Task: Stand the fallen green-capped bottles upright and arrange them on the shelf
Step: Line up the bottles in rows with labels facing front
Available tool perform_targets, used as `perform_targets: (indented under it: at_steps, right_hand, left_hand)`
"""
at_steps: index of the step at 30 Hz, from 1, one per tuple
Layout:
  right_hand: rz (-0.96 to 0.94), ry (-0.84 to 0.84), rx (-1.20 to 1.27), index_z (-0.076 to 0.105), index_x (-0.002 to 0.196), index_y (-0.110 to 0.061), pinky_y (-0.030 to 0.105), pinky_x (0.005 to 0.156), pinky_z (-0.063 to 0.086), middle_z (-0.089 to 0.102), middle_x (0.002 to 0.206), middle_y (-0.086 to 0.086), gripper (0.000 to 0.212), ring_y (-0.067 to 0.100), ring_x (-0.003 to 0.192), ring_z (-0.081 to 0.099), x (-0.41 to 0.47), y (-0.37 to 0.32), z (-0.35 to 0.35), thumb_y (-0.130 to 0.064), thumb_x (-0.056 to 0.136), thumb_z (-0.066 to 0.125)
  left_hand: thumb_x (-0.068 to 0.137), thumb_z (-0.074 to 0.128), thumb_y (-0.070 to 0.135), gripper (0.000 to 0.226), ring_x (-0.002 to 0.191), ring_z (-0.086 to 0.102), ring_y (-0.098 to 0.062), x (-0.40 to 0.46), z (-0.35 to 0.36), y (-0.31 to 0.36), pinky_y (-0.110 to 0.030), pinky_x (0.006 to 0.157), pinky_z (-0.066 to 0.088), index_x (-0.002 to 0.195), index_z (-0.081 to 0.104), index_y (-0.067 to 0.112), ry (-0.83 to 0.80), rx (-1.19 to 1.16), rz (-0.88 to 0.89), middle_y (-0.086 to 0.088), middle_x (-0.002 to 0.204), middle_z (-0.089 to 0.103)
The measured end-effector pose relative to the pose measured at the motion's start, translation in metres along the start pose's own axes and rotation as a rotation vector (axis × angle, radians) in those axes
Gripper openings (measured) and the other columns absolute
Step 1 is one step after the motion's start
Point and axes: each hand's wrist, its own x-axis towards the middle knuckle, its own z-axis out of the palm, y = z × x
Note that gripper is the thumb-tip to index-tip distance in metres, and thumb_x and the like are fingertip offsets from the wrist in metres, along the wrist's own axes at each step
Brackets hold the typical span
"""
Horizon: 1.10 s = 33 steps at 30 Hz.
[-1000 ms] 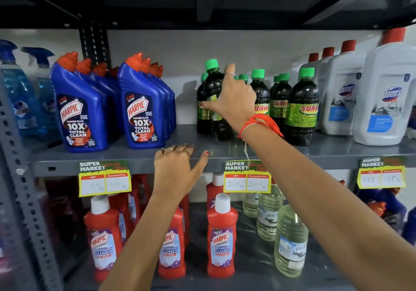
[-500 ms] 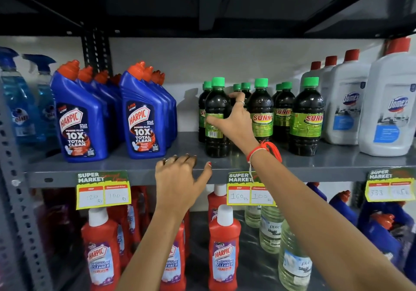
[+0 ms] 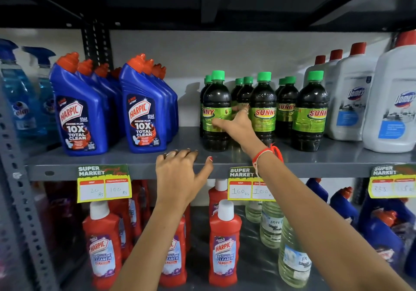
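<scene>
Several dark bottles with green caps and green Sunny labels stand upright in rows on the grey shelf. The front-left bottle stands on the shelf with my right hand around its right side, thumb across the label and fingers behind it. Two more front bottles stand to its right, with others behind them. My left hand rests on the shelf's front edge, fingers curled over the lip, thumb spread, holding nothing. No fallen bottle is in sight.
Blue Harpic bottles stand to the left, with blue spray bottles at the far left. White Domex jugs crowd the right. Below are red Harpic bottles and clear bottles. Price tags hang off the edge.
My right hand brought the tilted front-left bottle down, stood it upright on the shelf, and slid from its neck to its label. The left hand stayed on the shelf edge.
</scene>
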Motion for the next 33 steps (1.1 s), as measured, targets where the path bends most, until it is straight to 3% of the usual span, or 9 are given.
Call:
perform_targets:
  at_steps: [3, 5, 7, 12, 15, 17, 21, 25, 33]
  right_hand:
    - [-0.072, 0.073, -0.088, 0.032, 0.129, 0.001, 0.015, 0.074, 0.038, 0.057, 0.099, 0.001, 0.086, 0.02, 0.099, 0.055, -0.004, -0.001, 0.007, -0.033, 0.067, 0.08]
    - [-0.159, 0.138, -0.246, 0.03, 0.13, 0.003, 0.027, 0.089, 0.044, 0.055, 0.118, 0.014, 0.103, 0.029, 0.114, 0.053, -0.008, 0.002, 0.015, -0.045, 0.057, 0.083]
    - [-0.2, 0.182, -0.32, 0.031, 0.127, 0.002, 0.034, 0.094, 0.043, 0.054, 0.122, 0.017, 0.104, 0.032, 0.118, 0.051, -0.015, 0.004, 0.019, -0.049, 0.053, 0.084]
    - [-0.13, 0.121, -0.22, 0.027, 0.131, 0.003, 0.024, 0.081, 0.041, 0.054, 0.101, 0.002, 0.096, 0.024, 0.11, 0.058, -0.017, -0.001, 0.009, -0.032, 0.062, 0.083]
    - [-0.066, 0.024, -0.097, 0.013, 0.141, 0.005, 0.009, 0.071, 0.034, 0.048, 0.102, -0.001, 0.096, 0.017, 0.106, 0.055, -0.014, 0.002, 0.003, -0.021, 0.073, 0.076]
    - [-0.062, 0.014, -0.079, 0.008, 0.144, 0.003, 0.008, 0.069, 0.033, 0.051, 0.104, 0.0, 0.099, 0.017, 0.106, 0.055, -0.015, 0.003, 0.003, -0.022, 0.075, 0.074]
    - [-0.127, 0.11, -0.159, 0.024, 0.133, 0.001, 0.028, 0.093, 0.045, 0.057, 0.122, 0.012, 0.109, 0.025, 0.117, 0.054, -0.014, 0.007, 0.011, -0.043, 0.054, 0.085]
    - [-0.129, 0.092, -0.212, 0.041, 0.122, -0.005, 0.022, 0.078, 0.041, 0.064, 0.114, 0.008, 0.087, 0.022, 0.107, 0.061, -0.015, 0.009, 0.008, -0.044, 0.057, 0.084]
    - [-0.169, 0.049, -0.157, 0.049, 0.12, -0.009, 0.025, 0.085, 0.049, 0.068, 0.109, 0.005, 0.079, 0.018, 0.102, 0.064, -0.014, 0.007, 0.012, -0.043, 0.058, 0.084]
  left_hand:
    - [0.083, 0.036, 0.055, 0.057, 0.083, 0.066, -0.021, 0.0, 0.0, 0.0, -0.036, 0.075, 0.043, 0.092, 0.074, 0.014, -0.01, -0.001, -0.003, -0.003, 0.09, 0.075]
    - [0.083, 0.036, 0.054, 0.056, 0.082, 0.066, -0.021, 0.0, 0.0, -0.001, -0.037, 0.074, 0.043, 0.091, 0.074, 0.014, -0.011, -0.003, -0.003, -0.003, 0.09, 0.075]
    - [0.083, 0.037, 0.054, 0.056, 0.081, 0.066, -0.022, 0.0, 0.0, -0.001, -0.037, 0.074, 0.043, 0.091, 0.074, 0.013, -0.011, 0.001, 0.0, -0.004, 0.089, 0.075]
    - [0.083, 0.036, 0.054, 0.057, 0.082, 0.066, -0.023, 0.0, 0.0, -0.001, -0.037, 0.075, 0.043, 0.092, 0.074, 0.013, -0.014, 0.001, 0.0, -0.005, 0.09, 0.075]
    - [0.083, 0.036, 0.054, 0.057, 0.083, 0.066, -0.023, 0.0, 0.0, -0.001, -0.038, 0.076, 0.043, 0.092, 0.074, 0.013, -0.013, -0.002, 0.0, -0.005, 0.09, 0.075]
    - [0.082, 0.036, 0.054, 0.057, 0.084, 0.066, -0.023, 0.0, 0.0, -0.001, -0.038, 0.076, 0.043, 0.093, 0.074, 0.013, -0.015, -0.004, 0.0, -0.006, 0.091, 0.075]
    - [0.082, 0.036, 0.054, 0.058, 0.084, 0.066, -0.024, -0.001, -0.001, -0.001, -0.038, 0.075, 0.044, 0.092, 0.074, 0.012, -0.021, -0.004, 0.001, -0.006, 0.09, 0.075]
    - [0.082, 0.036, 0.054, 0.057, 0.083, 0.067, -0.024, 0.0, -0.001, 0.0, -0.038, 0.075, 0.044, 0.091, 0.074, 0.012, -0.024, -0.005, 0.003, -0.006, 0.09, 0.075]
    - [0.082, 0.036, 0.055, 0.058, 0.086, 0.067, -0.024, 0.0, -0.002, 0.0, -0.038, 0.076, 0.044, 0.092, 0.074, 0.013, -0.048, -0.002, -0.005, -0.006, 0.091, 0.075]
